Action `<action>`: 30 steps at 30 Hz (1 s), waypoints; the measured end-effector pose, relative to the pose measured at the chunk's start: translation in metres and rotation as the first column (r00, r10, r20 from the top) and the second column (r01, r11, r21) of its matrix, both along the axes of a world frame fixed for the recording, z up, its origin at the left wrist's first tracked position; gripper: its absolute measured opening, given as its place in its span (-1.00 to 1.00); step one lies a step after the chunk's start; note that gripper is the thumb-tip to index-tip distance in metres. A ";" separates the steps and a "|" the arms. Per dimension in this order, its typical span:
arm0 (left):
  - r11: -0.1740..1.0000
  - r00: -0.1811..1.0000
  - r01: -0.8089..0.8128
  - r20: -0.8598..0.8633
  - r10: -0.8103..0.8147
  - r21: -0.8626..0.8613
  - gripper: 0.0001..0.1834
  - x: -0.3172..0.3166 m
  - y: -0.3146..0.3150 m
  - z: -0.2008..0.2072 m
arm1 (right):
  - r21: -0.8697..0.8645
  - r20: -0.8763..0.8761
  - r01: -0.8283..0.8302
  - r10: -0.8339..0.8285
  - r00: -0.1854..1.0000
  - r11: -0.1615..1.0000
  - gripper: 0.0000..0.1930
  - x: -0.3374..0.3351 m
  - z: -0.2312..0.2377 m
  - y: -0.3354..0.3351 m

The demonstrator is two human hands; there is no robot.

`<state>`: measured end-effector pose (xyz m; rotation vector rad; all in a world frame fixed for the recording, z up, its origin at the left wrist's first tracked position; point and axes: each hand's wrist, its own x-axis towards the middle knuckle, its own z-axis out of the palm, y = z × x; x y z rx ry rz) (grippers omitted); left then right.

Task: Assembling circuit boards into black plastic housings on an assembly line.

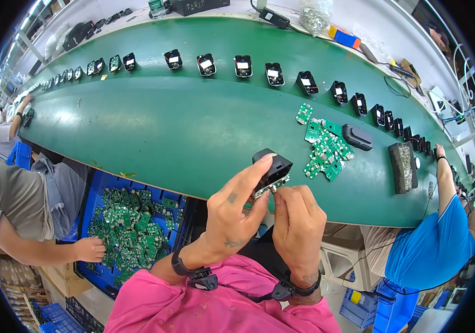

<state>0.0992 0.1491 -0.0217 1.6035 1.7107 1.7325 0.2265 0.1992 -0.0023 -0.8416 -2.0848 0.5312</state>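
My left hand (232,213) is wrapped round a black plastic housing (275,162), held tilted above the table's near edge. At the housing's open side lies a green circuit board (269,186), partly covered by my fingers. My right hand (299,219) is closed, thumb and forefinger pinched at the board's right end, where a small pale part shows. Beyond my hands, a pile of green circuit boards (329,149) rests on the green table (193,122). Beside that pile is a black rounded cover (358,137).
Black housings (243,66) stand in a long curved row across the table. A dark foam block (403,168) sits at the right. Left of me, a blue tray (94,191) holds many boards, with a co-worker's hand (90,250) at it. Another person in blue (431,250) works at right.
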 end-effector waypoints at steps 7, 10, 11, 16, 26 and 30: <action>0.999 0.923 -0.017 -0.384 0.032 0.043 -0.42 -0.007 0.003 -0.001 | -0.071 0.134 -0.089 0.098 0.986 0.993 -0.89 0.011 0.007 0.009; 0.999 0.954 0.038 -0.297 -0.035 0.003 -0.41 -0.011 0.003 0.001 | -0.115 0.094 -0.102 0.113 0.989 0.988 -0.94 0.011 0.007 0.009; 0.999 0.954 0.037 -0.297 -0.035 0.002 -0.41 -0.011 0.002 0.002 | -0.143 0.072 -0.099 0.110 0.991 0.985 -0.98 0.011 0.007 0.008; 0.997 0.972 0.061 -0.224 -0.070 -0.049 -0.40 -0.010 0.001 0.006 | -0.125 0.079 -0.118 0.128 0.989 0.985 -0.97 0.012 0.004 0.011; 0.999 0.974 0.010 -0.227 -0.020 -0.047 -0.45 -0.007 0.008 -0.004 | -0.128 -0.014 -0.038 0.037 0.999 0.991 -0.97 0.001 -0.014 0.016; 0.958 0.883 0.218 0.455 -0.112 -0.188 -0.41 -0.008 0.006 -0.015 | -0.322 -0.105 -0.004 -0.032 0.994 0.947 -0.91 0.007 -0.020 0.012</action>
